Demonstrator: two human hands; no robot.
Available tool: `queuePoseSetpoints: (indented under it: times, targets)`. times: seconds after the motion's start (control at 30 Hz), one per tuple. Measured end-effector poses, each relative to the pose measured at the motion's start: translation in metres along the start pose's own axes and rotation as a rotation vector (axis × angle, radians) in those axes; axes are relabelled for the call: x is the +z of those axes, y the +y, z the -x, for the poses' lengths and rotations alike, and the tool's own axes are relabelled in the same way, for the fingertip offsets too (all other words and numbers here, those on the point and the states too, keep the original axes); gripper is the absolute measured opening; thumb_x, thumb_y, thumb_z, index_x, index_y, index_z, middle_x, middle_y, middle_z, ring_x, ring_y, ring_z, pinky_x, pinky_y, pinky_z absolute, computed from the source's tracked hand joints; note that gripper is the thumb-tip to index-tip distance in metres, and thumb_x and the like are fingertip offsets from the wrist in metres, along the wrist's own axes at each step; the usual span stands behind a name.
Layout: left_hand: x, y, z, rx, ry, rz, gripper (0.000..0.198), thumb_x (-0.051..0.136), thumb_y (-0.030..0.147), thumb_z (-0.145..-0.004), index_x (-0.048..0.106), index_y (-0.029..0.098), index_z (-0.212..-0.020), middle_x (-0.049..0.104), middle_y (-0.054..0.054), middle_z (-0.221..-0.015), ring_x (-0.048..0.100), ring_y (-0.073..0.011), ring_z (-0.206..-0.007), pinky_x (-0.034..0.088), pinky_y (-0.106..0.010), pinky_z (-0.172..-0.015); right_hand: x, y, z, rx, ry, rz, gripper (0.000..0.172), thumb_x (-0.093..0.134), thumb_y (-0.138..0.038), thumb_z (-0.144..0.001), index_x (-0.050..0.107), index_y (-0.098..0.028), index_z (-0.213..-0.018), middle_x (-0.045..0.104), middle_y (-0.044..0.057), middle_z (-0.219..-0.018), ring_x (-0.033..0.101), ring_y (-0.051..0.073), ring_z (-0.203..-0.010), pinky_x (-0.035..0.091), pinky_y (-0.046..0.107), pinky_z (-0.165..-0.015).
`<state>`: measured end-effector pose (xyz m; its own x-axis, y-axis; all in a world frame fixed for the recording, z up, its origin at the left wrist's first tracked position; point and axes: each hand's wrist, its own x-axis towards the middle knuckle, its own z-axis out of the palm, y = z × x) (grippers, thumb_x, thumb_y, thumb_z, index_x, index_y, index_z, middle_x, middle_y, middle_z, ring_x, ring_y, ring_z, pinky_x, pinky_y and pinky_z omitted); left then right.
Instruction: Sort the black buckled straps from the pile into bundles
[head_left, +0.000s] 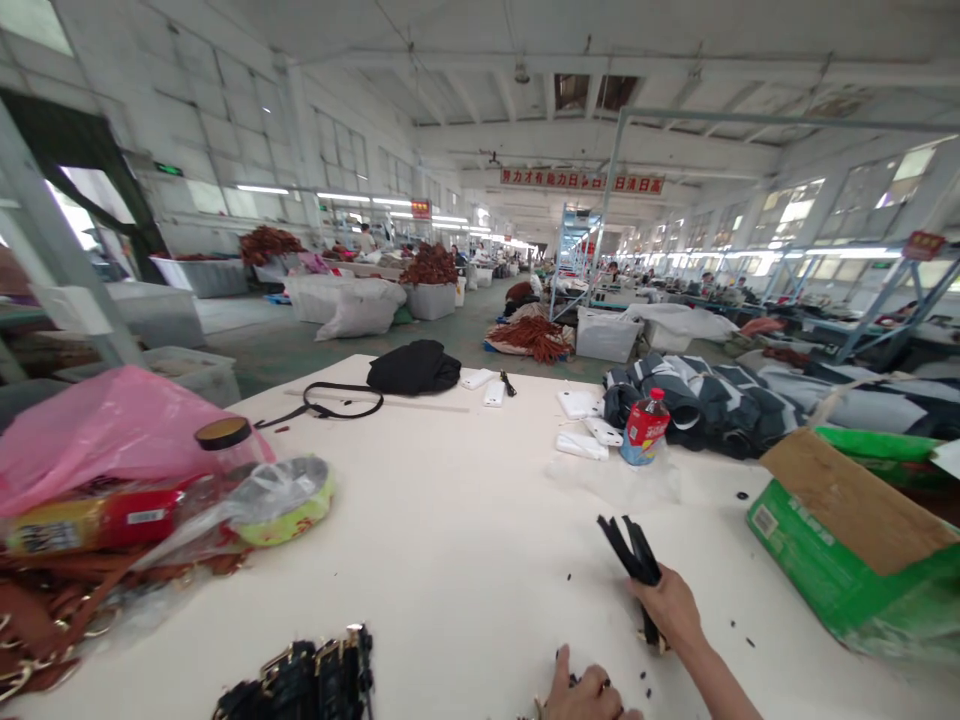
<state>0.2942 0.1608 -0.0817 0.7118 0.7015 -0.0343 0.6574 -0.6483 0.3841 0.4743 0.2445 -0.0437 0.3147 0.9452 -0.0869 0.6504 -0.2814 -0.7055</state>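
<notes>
My right hand (670, 607) is closed around a bundle of black straps (631, 550). Their flat ends fan out above the fist, and a bit of gold-coloured metal shows below it. At the bottom edge my left hand (581, 695) is partly cut off by the frame. Its index finger points up and the other fingers are bent, with something small and dark among them that I cannot make out. To the left lies a pile of black straps with gold buckles (304, 675). Small black bits (647, 690) are scattered on the white table (450, 560) around my hands.
A green cardboard box (817, 560) stands at the right, near a red-labelled bottle (645, 428) and dark rolled material (697, 395). Brown straps (45, 620), a pink bag (127, 420) and a yellow-green bowl (289, 500) lie left. Black cloth (415, 367) sits at the far edge.
</notes>
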Motion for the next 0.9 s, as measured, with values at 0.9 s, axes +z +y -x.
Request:
queuePoseSetpoints:
  times: [0.9]
  targets:
    - [-0.113,0.096,0.023,-0.033,0.013,-0.125,0.034,0.054,0.035,-0.068,0.048,0.024,-0.101,0.058,-0.003,-0.093,0.056,-0.0224,-0.081,0.046,-0.035,-0.069,-0.024,-0.046,0.2,0.246,-0.307,-1.718,0.042,0.065,-0.047,-0.066,0.062,-0.021,-0.099,0.065,0.004,-0.105,0.056,0.023,-0.102,0.048,0.037,-0.087]
